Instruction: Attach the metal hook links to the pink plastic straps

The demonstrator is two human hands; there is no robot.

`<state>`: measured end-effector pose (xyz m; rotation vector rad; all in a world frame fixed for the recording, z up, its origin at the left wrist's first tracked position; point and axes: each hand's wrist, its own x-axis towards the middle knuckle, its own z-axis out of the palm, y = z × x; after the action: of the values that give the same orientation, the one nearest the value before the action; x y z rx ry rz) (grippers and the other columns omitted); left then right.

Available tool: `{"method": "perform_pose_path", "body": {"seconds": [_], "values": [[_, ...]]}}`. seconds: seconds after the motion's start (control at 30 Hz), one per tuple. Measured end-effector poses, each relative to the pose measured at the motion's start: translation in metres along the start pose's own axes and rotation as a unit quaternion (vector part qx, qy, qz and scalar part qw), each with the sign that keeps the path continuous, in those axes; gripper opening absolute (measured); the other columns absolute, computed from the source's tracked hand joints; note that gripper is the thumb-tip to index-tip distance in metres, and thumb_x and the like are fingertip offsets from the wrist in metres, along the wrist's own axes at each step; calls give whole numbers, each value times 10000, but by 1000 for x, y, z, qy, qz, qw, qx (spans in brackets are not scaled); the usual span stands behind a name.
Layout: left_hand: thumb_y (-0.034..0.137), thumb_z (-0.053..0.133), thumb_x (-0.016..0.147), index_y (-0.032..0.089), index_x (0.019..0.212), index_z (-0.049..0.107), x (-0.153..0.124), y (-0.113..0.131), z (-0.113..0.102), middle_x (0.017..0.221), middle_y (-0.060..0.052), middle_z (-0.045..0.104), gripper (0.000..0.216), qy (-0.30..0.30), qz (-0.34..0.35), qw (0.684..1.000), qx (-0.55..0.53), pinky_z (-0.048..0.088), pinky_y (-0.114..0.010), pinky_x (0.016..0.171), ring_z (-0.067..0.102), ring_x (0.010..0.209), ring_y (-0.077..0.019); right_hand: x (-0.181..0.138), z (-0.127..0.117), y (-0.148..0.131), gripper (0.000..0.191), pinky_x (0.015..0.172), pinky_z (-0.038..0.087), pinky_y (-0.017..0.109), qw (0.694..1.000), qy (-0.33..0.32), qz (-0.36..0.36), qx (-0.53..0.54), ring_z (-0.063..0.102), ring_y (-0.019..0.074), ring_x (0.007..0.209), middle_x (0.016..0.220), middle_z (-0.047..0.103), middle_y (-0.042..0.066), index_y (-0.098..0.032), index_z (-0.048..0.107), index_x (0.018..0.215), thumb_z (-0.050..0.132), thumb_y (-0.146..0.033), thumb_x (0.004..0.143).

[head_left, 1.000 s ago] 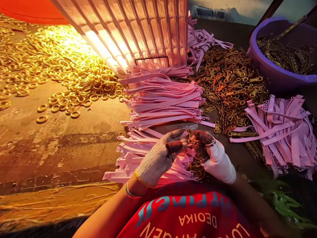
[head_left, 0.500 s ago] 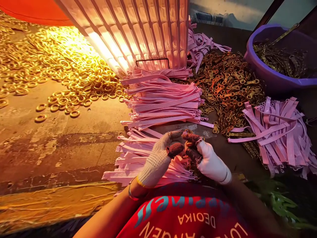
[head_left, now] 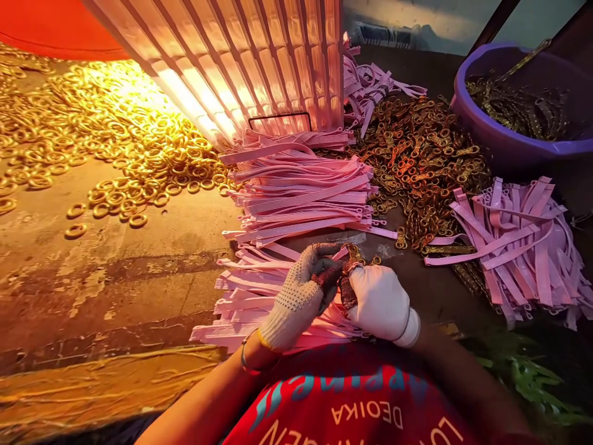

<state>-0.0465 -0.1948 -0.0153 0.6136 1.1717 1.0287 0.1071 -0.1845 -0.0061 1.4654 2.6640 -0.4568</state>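
Observation:
Both my hands wear gloves and meet just in front of my chest. My left hand (head_left: 296, 296) is closed, its fingers pinching the end of a pink strap (head_left: 341, 254). My right hand (head_left: 377, 300) is turned knuckles up and closed against the left one, gripping a small brass clasp (head_left: 354, 252) at the strap's tip. Under the hands lies a stack of pink straps (head_left: 259, 296). A bigger stack of pink straps (head_left: 301, 191) lies just beyond. A heap of brass clasps (head_left: 417, 167) spreads to the right of it.
A ribbed pink crate (head_left: 259, 62) stands at the back centre. Gold rings (head_left: 115, 136) lie scattered over the left of the worn table. A purple basin (head_left: 519, 99) with metal parts sits at the far right, and another pile of pink straps (head_left: 519, 241) lies below it.
My right hand has rolled over from palm up to knuckles up and pressed closer against the left hand. Both hands shifted slightly left and nearer to me.

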Motion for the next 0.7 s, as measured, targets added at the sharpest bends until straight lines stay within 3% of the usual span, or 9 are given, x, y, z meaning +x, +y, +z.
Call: {"method": "perform_pose_path", "body": {"seconds": [0.13,0.2,0.27,0.33,0.4,0.43,0.47,0.53,0.7], "values": [[308,684,855,214,1102,576,1,7,8,630,78,528,285,14,-22,1000,14,307,-151,399,397,411,-50,-3,5,2,103,610,400,325,1000,22,1,-2,652,244,677,740,709,114,-177,632,830,585,-262,795],[341,620,913,205,1143,594,8,12,8,550,91,471,268,-25,7,997,79,279,-173,379,359,386,-70,-7,14,11,66,600,382,307,996,66,26,51,626,215,647,714,693,89,-189,614,809,580,-245,809],[358,572,955,184,1116,644,25,22,6,551,62,512,248,-71,81,975,196,344,-200,415,429,429,-97,-9,23,22,54,601,382,289,981,129,54,135,590,189,621,701,674,61,-197,603,824,554,-215,841],[344,573,958,162,1015,698,53,37,4,667,-4,634,228,-78,203,914,342,460,-240,540,565,571,-135,-9,31,33,83,612,400,282,955,184,74,219,564,180,616,704,659,43,-202,600,856,520,-193,879],[271,582,939,148,1012,725,88,52,5,875,-70,726,202,-23,334,817,470,529,-305,742,660,806,-196,-8,36,42,110,631,423,283,934,214,85,273,559,185,638,708,647,35,-210,602,874,499,-181,900],[227,568,942,137,1093,722,106,59,8,1023,-107,738,234,6,363,774,519,529,-341,851,668,951,-229,-8,38,44,115,636,431,285,929,218,88,286,559,190,649,705,640,32,-215,604,871,499,-176,899],[206,555,951,126,1167,708,122,65,11,1121,-136,725,276,28,365,744,559,517,-367,905,658,1031,-252,-7,40,46,117,639,438,287,927,217,89,292,556,193,656,701,634,29,-218,606,868,503,-171,893],[196,544,971,118,1258,672,148,71,21,1224,-168,686,323,41,335,715,613,498,-399,945,643,1094,-283,-8,42,48,117,641,448,288,928,212,91,291,549,194,656,695,629,25,-220,613,862,515,-157,874],[122,570,947,123,1238,661,167,63,36,1260,-193,631,304,14,296,729,617,482,-348,855,652,1067,-300,-8,41,50,176,703,495,313,941,204,103,248,602,227,738,778,675,55,-207,652,976,538,-146,855]]}}
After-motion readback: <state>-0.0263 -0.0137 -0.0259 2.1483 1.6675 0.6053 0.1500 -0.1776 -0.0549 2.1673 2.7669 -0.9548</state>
